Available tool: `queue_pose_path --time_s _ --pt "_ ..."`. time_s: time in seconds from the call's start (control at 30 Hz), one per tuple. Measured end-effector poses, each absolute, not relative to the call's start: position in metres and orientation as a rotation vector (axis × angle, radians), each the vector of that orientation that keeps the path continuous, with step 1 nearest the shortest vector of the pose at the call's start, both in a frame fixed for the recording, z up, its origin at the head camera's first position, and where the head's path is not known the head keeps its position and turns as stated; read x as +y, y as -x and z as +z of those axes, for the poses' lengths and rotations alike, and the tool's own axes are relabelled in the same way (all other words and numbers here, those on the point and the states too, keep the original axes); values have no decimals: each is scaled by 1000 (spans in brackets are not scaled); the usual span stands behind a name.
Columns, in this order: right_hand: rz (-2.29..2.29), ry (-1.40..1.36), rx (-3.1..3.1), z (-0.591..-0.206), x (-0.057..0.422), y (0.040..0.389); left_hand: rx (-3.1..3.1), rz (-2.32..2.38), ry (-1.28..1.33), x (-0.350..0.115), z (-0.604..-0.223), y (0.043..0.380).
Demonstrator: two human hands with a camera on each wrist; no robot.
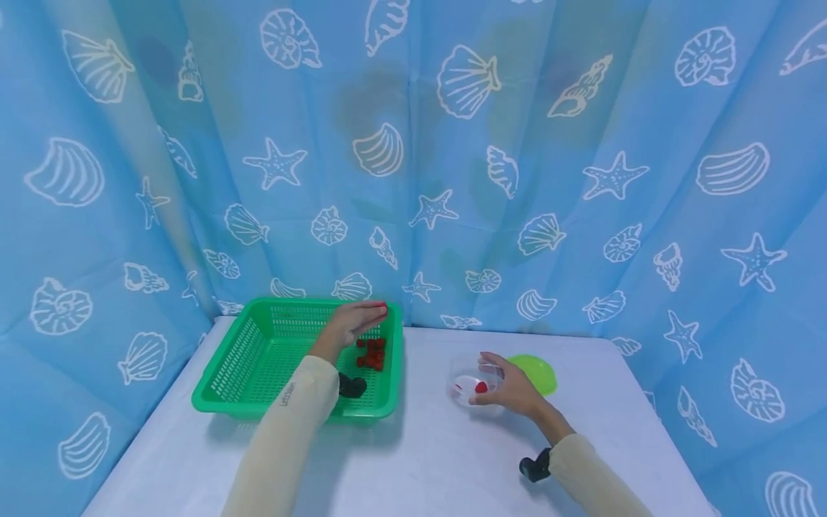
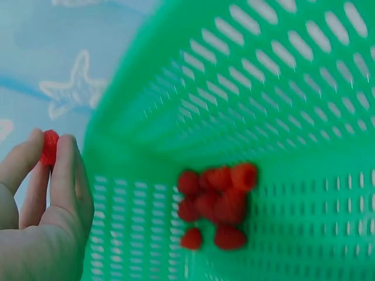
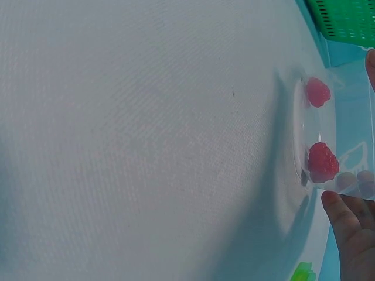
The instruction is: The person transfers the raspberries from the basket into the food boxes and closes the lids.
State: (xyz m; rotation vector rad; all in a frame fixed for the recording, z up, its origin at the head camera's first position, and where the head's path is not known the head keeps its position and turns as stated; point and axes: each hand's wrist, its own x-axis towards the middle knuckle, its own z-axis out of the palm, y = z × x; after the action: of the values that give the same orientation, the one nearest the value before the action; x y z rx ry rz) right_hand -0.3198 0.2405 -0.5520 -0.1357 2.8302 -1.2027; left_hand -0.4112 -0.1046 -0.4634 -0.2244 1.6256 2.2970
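Between thumb and fingers, my left hand (image 1: 349, 327) pinches a raspberry (image 2: 50, 147) above the far right part of a green plastic basket (image 1: 222, 408). Below it, several raspberries (image 2: 229, 206) are gathered on the basket floor. On the right of the table, my right hand (image 1: 517, 389) grips a clear plastic container (image 1: 457, 371) by its sides, thumb and fingers spread around it. Two raspberries show inside the container in the right wrist view, a nearer one (image 3: 323, 163) and a farther one (image 3: 317, 92).
A bright green round lid (image 1: 538, 373) lies on the white tablecloth (image 1: 426, 459) behind the right hand. Behind the table hangs a blue curtain (image 1: 439, 273) with white shell prints. The basket's raised rim stands left of the container.
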Motion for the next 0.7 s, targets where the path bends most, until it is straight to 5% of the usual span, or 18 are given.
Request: queue_pose_path --time_s 0.7 --pt "-1201 111 2816 -550 238 320 1811 2305 -38 -3 -446 386"
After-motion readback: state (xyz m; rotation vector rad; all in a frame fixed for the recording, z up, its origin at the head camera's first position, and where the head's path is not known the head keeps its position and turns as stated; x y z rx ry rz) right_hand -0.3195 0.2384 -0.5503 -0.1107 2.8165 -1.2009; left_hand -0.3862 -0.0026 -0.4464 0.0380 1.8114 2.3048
